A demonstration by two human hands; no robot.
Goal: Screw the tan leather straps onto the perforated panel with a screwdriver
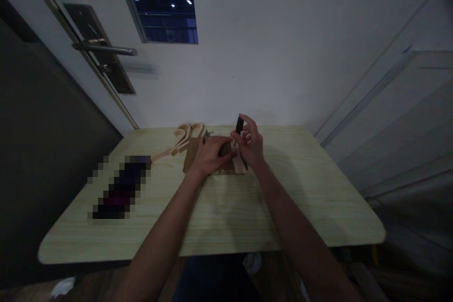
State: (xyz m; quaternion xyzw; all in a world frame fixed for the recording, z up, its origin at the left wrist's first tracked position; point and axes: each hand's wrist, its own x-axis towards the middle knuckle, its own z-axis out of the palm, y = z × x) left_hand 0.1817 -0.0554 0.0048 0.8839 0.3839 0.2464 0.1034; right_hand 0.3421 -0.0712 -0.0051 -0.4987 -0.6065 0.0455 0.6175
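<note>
A brown board with a rough edge lies flat near the table's back. Across its right end rests a pale wooden piece. My right hand is closed around a screwdriver with a black handle. The screwdriver stands nearly upright, its tip down at the wooden piece; a screw there is too small to make out. My left hand lies over the board with fingers stretched out. Its thumb and index finger are apart and reach the wooden piece's left edge.
Curved wooden hooks and a small pile of screws lie left of and behind the board. A blurred dark object is on the left of the table. Behind stands a white door with a handle.
</note>
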